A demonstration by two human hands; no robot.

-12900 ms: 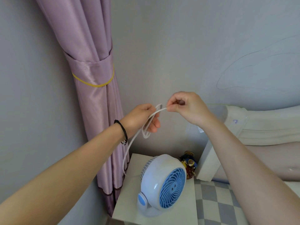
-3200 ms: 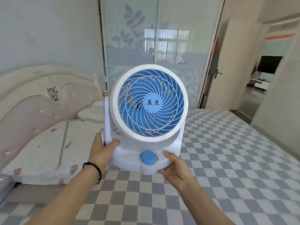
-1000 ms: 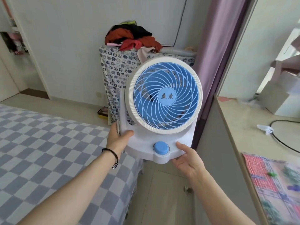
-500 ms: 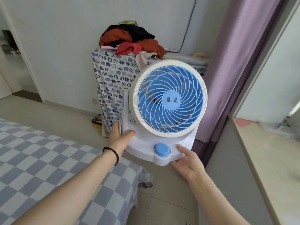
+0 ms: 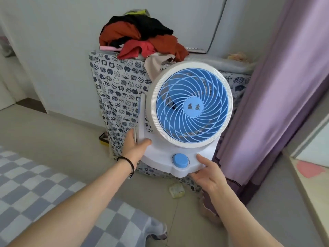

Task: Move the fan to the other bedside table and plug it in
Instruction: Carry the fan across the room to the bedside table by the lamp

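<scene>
The white fan (image 5: 191, 106) with its blue swirl grille and blue knob (image 5: 180, 160) hangs upright in the air in front of me, grille facing me. My left hand (image 5: 135, 146) grips the left edge of its base, thumb on the front and fingers behind, with the coiled white cord tucked against the fingers. My right hand (image 5: 207, 173) holds the right underside of the base, thumb on top near the knob. No bedside table is in view.
A cabinet draped in cat-print cloth (image 5: 117, 97) with a heap of clothes (image 5: 142, 40) stands straight ahead. A purple curtain (image 5: 277, 97) hangs on the right beside a window ledge (image 5: 309, 189). The checkered bed corner (image 5: 44, 202) lies lower left. A small yellowish packet (image 5: 176, 190) is on the floor.
I have turned and moved closer to the draped cabinet and curtain. The fan stays in both hands with the same grip; the bed corner has slid lower left.
</scene>
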